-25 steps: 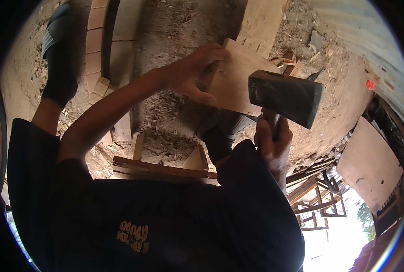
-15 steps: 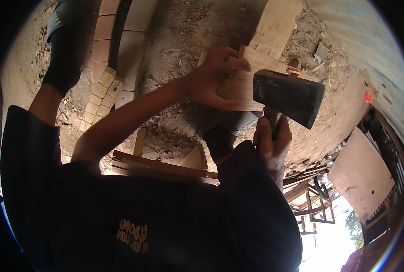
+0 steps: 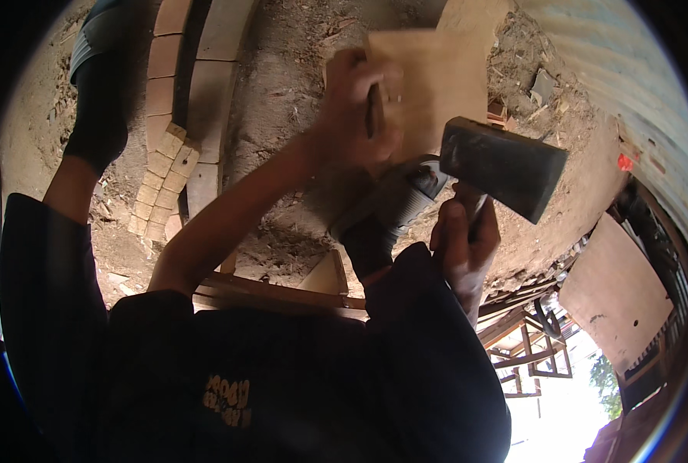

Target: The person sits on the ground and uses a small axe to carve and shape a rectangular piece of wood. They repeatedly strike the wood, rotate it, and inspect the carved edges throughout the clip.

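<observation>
Gripping a pale wooden board (image 3: 440, 85) by its left edge, the left hand (image 3: 352, 112) is positioned above the centre of the head view. Its fingers are spread moderately along that edge, the thumb lower and the other digits higher; motion blur obscures the exact contact points. The board is upper right of centre, raised toward the camera, with its lower edge appearing just above the shoe on the right foot (image 3: 413, 193). The right hand (image 3: 464, 247), lower and farther right, holds an axe (image 3: 506, 170) close below the head, its fingers wrapped around the handle. The dark axe head overlaps the board's lower right corner in the view; whether the two touch cannot be told. A small stack of wooden blocks (image 3: 162, 181) lies left of the left forearm, beside a curved row of reddish-brown segments (image 3: 162, 92). Grey-brown planks (image 3: 213, 108) extend alongside that row. The left foot (image 3: 97, 108), in a dark sock and grey sandal, is at the upper left. A low wooden piece (image 3: 282, 293) sits directly ahead of the person's dark shirt (image 3: 298, 370). Corrugated sheeting (image 3: 630, 77) borders the dirt ground (image 3: 560, 201) at upper right; a pale panel (image 3: 618, 289) leans below it.
</observation>
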Demonstrator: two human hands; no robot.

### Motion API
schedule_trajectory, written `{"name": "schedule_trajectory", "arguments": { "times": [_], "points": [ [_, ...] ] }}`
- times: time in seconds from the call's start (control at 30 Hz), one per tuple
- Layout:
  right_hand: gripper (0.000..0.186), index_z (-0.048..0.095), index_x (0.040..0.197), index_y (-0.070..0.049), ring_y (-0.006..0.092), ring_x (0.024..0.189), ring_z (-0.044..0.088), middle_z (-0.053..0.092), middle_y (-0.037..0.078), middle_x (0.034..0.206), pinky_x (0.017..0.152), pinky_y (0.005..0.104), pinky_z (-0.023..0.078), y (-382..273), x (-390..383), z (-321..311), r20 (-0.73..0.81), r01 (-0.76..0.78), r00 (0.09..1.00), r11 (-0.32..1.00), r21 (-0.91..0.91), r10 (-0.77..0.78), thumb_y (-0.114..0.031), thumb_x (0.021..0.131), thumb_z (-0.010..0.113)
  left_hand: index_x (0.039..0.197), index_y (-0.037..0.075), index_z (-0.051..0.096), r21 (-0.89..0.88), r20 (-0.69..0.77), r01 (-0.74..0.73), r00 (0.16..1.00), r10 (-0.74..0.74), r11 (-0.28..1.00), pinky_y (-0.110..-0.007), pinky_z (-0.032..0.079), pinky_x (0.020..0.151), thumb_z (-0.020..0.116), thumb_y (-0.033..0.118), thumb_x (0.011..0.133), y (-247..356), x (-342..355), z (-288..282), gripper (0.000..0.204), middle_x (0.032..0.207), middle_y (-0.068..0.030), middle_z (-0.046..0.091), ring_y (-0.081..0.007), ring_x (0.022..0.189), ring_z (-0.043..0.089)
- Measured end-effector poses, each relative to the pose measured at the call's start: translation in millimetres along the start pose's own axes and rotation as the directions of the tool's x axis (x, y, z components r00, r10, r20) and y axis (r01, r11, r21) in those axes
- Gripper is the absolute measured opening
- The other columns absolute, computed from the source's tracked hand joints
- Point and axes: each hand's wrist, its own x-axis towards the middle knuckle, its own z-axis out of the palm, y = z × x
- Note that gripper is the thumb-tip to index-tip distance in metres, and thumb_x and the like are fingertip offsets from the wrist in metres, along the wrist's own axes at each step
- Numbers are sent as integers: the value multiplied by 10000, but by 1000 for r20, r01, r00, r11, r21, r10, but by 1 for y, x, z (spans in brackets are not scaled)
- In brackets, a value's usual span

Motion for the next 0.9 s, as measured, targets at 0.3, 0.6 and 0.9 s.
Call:
{"name": "schedule_trajectory", "arguments": {
  "times": [0.3,0.6,0.9],
  "points": [
    [200,542,1077,18,73,472,485,534,31,653,428,226,387,-29,35,-12,16,35,999,986,-161,-32,-171,1011,545,1299,139,475,218,-108,-128,982,154,967,-458,356,896,791,331,672,-27,54,17,728,1080,-156,469,-324,1026,439],
    [172,577,975,-30,44,486,484,523,-14,616,437,219,363,-49,65,18,80,131,990,953,-275,-114,-198,994,609,1305,170,477,123,-173,-61,982,82,991,-452,352,912,831,358,618,-17,57,18,795,1087,-141,478,-327,1054,441],
    [158,583,1000,-37,50,484,486,532,-10,643,439,216,372,-62,60,25,48,65,997,966,-251,-54,-194,1004,590,1282,181,521,190,-102,36,995,-16,981,-467,327,963,787,357,601,-15,52,16,752,1137,-175,444,-339,1099,411]
  ]
}}
